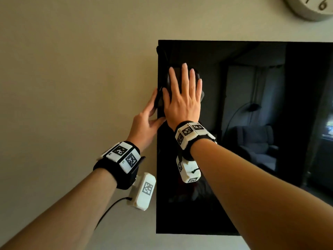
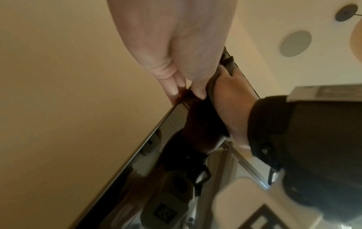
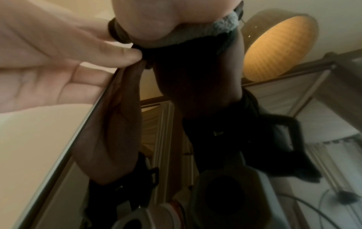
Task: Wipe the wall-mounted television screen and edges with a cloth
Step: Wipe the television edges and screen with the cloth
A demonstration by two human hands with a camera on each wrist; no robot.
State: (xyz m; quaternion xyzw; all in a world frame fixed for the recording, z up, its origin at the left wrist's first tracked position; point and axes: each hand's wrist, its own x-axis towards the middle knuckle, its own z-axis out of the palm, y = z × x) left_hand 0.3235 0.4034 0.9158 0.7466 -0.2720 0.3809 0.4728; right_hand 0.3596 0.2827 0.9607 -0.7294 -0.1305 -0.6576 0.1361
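Currently the right hand point(image 1: 182, 98) presses a dark grey fluffy cloth point(image 1: 198, 78) flat-fingered against the black wall-mounted television point(image 1: 252, 123) near its upper left corner. The left hand point(image 1: 146, 123) pinches the cloth's edge at the frame; most of the screen apparently remains to wipe.

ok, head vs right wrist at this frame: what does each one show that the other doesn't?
Head only: the wall clock above the television, the top-left corner of the set, and the backs of both hands with the wrist rigs.

Right wrist only: the grey pile of the cloth bunched under the palm, and a lit round lamp mirrored in the glass.

Both: the right hand flat, pressing the cloth onto the screen near its left edge, and the left hand with fingers at that edge, touching the cloth.
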